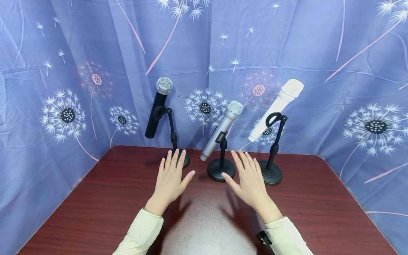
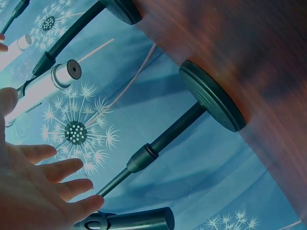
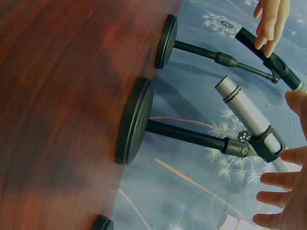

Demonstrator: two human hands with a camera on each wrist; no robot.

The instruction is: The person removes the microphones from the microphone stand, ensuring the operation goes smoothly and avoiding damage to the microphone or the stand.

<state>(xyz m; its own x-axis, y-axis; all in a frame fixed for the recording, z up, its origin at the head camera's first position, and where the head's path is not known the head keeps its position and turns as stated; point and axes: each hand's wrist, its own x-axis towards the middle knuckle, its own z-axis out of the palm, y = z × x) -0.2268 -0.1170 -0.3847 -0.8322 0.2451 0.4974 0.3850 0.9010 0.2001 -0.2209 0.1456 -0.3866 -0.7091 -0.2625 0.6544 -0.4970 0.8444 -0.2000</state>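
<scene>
Three microphones rest tilted in black desk stands along the back of the table: a black microphone (image 1: 155, 111) at left, a silver microphone (image 1: 221, 131) in the middle, a white microphone (image 1: 274, 108) at right. My left hand (image 1: 170, 180), fingers straight and spread, hovers over the table in front of the black microphone's stand (image 2: 168, 134). My right hand (image 1: 250, 180) is likewise spread, in front of the middle stand (image 1: 221, 170) and the right stand (image 1: 271, 171). Neither hand holds anything. In the head view the left fingertips partly cover the left stand's base.
The dark red wooden table (image 1: 105, 212) has rounded back corners. Behind and beside it hangs a blue curtain (image 1: 134, 81) with dandelion prints, close to the stands. A small black object (image 1: 264, 238) sits at the right sleeve's cuff.
</scene>
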